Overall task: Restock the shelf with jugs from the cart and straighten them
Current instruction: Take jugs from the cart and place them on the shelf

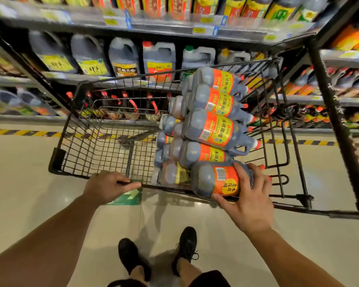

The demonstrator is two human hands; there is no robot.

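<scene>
While left grip (pixel 110 186) clamps cart rim (pixel 149 185), right grip (pixel 249 201) curled round jug (pixel 211 179) labelled 老陈醋

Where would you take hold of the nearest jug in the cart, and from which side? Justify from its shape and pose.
Grip the nearest jug around its body at the orange label, coming from above on the near side, as the right hand does. It lies on its side atop the pile, neck pointing right, so the rounded body is exposed. I cannot see its handle.
</scene>
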